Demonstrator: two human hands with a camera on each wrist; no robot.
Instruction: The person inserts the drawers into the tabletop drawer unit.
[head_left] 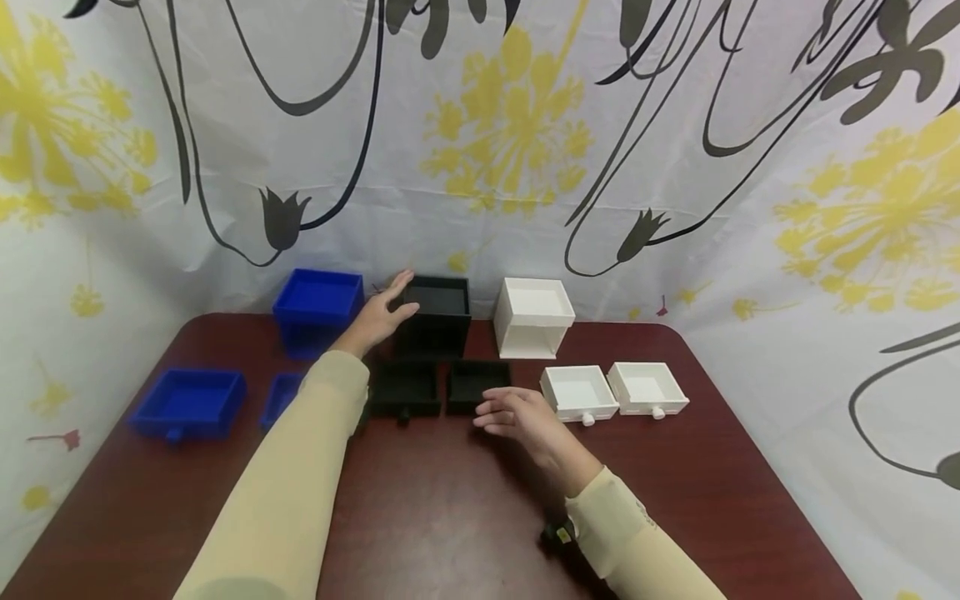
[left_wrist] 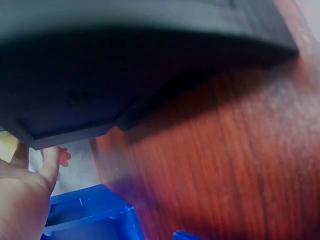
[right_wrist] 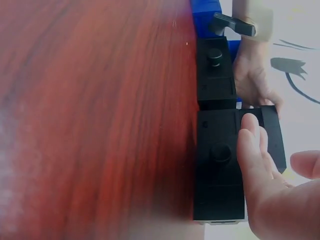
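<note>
My left hand (head_left: 381, 317) is at the left side of the black drawer cabinet (head_left: 438, 298), fingers stretched toward the back and thumb spread by its upper edge. In the left wrist view the cabinet's dark underside or wall (left_wrist: 95, 95) fills the top, with the left hand (left_wrist: 25, 195) beside it. Two black drawers with round knobs, the left one (head_left: 405, 390) and the right one (head_left: 461, 392), lie before the cabinet. My right hand (head_left: 528, 425) hovers near the right drawer with loosely bent fingers, overlapping its corner and gripping nothing.
A blue cabinet (head_left: 318, 296) stands left, with a blue drawer (head_left: 191, 400) and another (head_left: 277, 398) partly behind my left sleeve. On the right are a white cabinet (head_left: 532, 304) and two white drawers (head_left: 580, 392). A patterned curtain (head_left: 480, 225) hangs behind the dark red table (head_left: 420, 517).
</note>
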